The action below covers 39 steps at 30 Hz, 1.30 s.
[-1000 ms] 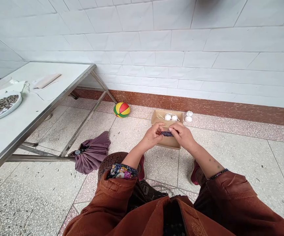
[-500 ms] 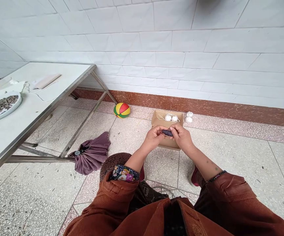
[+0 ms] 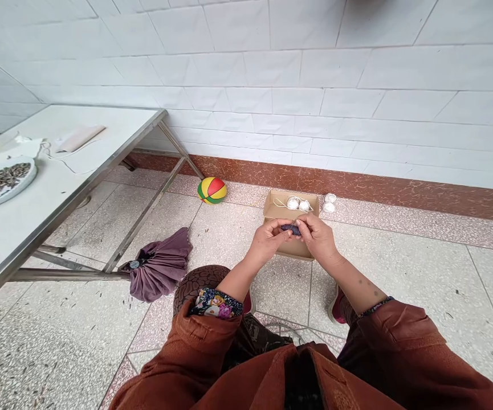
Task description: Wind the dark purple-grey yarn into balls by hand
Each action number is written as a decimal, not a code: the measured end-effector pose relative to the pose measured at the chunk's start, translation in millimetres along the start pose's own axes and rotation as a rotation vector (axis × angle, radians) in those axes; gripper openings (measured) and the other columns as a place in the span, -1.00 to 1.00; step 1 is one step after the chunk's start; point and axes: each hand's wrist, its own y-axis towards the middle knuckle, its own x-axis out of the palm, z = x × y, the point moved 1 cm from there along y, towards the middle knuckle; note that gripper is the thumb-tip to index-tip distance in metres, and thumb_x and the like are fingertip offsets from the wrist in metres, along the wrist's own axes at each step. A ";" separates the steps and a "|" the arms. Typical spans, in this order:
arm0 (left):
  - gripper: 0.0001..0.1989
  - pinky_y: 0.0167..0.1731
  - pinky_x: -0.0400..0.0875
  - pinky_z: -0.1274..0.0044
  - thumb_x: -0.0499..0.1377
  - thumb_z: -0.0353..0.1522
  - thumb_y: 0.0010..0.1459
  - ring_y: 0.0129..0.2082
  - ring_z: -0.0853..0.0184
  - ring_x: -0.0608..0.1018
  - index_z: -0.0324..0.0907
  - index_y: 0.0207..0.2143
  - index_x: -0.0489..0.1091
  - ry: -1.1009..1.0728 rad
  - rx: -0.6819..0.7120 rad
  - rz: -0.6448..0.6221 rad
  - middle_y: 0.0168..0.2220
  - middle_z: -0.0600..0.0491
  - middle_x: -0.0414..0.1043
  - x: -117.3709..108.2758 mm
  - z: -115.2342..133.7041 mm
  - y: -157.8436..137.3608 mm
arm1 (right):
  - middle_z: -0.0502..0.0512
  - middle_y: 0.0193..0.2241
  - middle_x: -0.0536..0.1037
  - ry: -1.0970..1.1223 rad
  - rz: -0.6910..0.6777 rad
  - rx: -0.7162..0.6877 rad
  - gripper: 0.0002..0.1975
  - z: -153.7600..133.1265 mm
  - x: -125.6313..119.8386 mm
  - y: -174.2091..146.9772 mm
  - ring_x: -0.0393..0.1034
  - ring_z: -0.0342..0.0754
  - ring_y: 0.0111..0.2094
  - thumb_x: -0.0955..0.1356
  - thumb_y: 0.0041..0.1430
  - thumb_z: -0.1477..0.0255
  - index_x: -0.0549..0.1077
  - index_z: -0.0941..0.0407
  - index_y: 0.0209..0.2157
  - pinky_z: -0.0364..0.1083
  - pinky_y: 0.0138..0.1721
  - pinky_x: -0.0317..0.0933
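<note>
Between my two hands is a small dark bundle of wound thread, held level above a brown cardboard box. My left hand grips its left end with the fingers closed. At the other end, my right hand pinches the bundle, thumb and fingertips together. Two white balls of string lie in the far part of the box, a loose strand around them. Just right of the box, white string balls sit on the floor.
A metal-framed table stands at left, bearing a plate of seed husks and a folded beige cloth. A striped ball lies by the wall, and a folded purple umbrella is near the table's leg. A tiled wall rises ahead.
My fingers have shifted slightly on the thread bundle, my right fingertips now nearer its top. Both hands keep hold of it. The box and balls stay where they were.
</note>
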 end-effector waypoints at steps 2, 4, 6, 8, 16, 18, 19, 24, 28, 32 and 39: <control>-0.70 -0.24 0.44 0.51 0.38 -0.31 0.05 -0.31 0.40 0.55 -0.19 -0.14 0.51 -0.009 0.018 0.005 -0.24 0.02 0.56 -1.3 -1.0 0.0 | 0.05 -0.39 0.56 0.012 -0.003 0.018 -0.80 -1.2 -1.5 1.0 0.46 -0.04 -0.43 0.28 0.36 0.27 0.46 0.05 -0.30 -0.08 -0.38 0.30; -0.69 -0.29 0.39 0.55 0.40 -0.31 0.03 -0.33 0.43 0.51 -0.19 -0.17 0.50 -0.029 0.043 -0.003 -0.24 0.03 0.55 -2.6 -0.3 -0.7 | 0.01 -0.44 0.54 0.024 -0.017 0.039 -0.80 -0.1 -2.3 2.8 0.41 -0.07 -0.50 0.28 0.36 0.28 0.46 0.05 -0.30 -0.08 -0.40 0.29; -0.69 -0.28 0.38 0.55 0.40 -0.31 0.03 -0.34 0.44 0.49 -0.18 -0.16 0.50 -0.055 0.046 -0.005 -0.23 0.04 0.54 -3.9 0.6 -1.3 | -0.03 -0.52 0.50 0.022 -0.059 0.048 -0.79 3.5 -0.6 3.8 0.37 -0.08 -0.54 0.26 0.35 0.29 0.46 0.05 -0.32 -0.09 -0.41 0.27; -0.71 -0.24 0.39 0.52 0.40 -0.32 0.04 -0.35 0.44 0.49 -0.18 -0.18 0.49 -0.082 0.034 0.015 -0.25 0.06 0.53 -5.7 0.4 -1.0 | -0.04 -0.57 0.46 -0.003 -0.129 0.041 -0.80 7.9 4.0 2.4 0.37 -0.06 -0.53 0.25 0.34 0.33 0.45 0.05 -0.34 -0.09 -0.40 0.26; -0.72 -0.18 0.38 0.52 0.41 -0.36 -0.05 -0.31 0.42 0.52 -0.19 -0.25 0.47 -0.076 0.061 0.174 -0.32 0.10 0.53 -18.5 -3.1 6.8 | 0.06 -0.38 0.56 -0.139 -0.386 -0.200 -0.78 -2.3 12.9 -14.4 0.45 -0.01 -0.33 0.25 0.39 0.35 0.47 0.06 -0.31 -0.06 -0.25 0.27; -0.74 -0.18 0.38 0.51 0.39 -0.38 -0.03 -0.31 0.41 0.53 -0.19 -0.25 0.48 -0.005 0.057 0.181 -0.32 0.09 0.55 -20.5 -2.5 7.3 | 0.07 -0.34 0.59 -0.115 -0.381 -0.249 -0.79 -8.2 5.6 -13.5 0.47 -0.01 -0.29 0.26 0.39 0.36 0.50 0.06 -0.27 -0.05 -0.20 0.29; -0.75 -0.18 0.38 0.50 0.38 -0.39 -0.03 -0.32 0.41 0.54 -0.20 -0.25 0.49 0.027 0.051 0.177 -0.32 0.08 0.56 -20.8 -2.1 7.2 | 0.08 -0.32 0.60 -0.097 -0.357 -0.260 -0.80 -10.4 1.1 -11.7 0.48 0.00 -0.28 0.27 0.39 0.35 0.51 0.05 -0.25 -0.04 -0.18 0.30; -0.70 -0.22 0.40 0.49 0.42 -0.35 -0.06 -0.33 0.38 0.57 -0.21 -0.24 0.50 0.042 0.028 0.016 -0.32 0.04 0.59 -14.6 2.5 4.2 | 0.09 -0.34 0.60 -0.051 -0.156 -0.223 -0.81 -10.1 -17.4 4.6 0.48 0.02 -0.26 0.31 0.36 0.33 0.55 0.03 -0.28 0.00 -0.16 0.33; -0.65 -0.27 0.41 0.52 0.44 -0.32 -0.05 -0.36 0.42 0.55 -0.19 -0.19 0.50 -0.035 0.001 -0.072 -0.30 0.05 0.58 -9.0 6.9 1.6 | 0.07 -0.39 0.57 -0.054 -0.097 -0.110 -0.78 5.8 -12.3 9.8 0.45 0.00 -0.32 0.28 0.36 0.34 0.51 0.05 -0.34 -0.02 -0.21 0.32; -0.65 -0.27 0.42 0.52 0.44 -0.31 -0.06 -0.38 0.44 0.50 -0.19 -0.20 0.50 -0.130 -0.007 -0.010 -0.32 0.08 0.55 -10.0 3.0 3.4 | 0.06 -0.38 0.58 -0.091 -0.223 -0.034 -0.79 19.7 10.1 -2.5 0.47 -0.01 -0.33 0.27 0.34 0.38 0.51 0.06 -0.33 -0.06 -0.26 0.30; -0.71 -0.19 0.41 0.49 0.41 -0.36 -0.05 -0.33 0.40 0.55 -0.20 -0.25 0.47 -0.015 0.019 0.154 -0.33 0.07 0.55 -20.2 -3.4 7.6 | 0.07 -0.31 0.58 -0.147 -0.450 -0.249 -0.79 1.3 23.5 -23.6 0.47 -0.01 -0.26 0.26 0.40 0.36 0.48 0.05 -0.30 -0.07 -0.19 0.30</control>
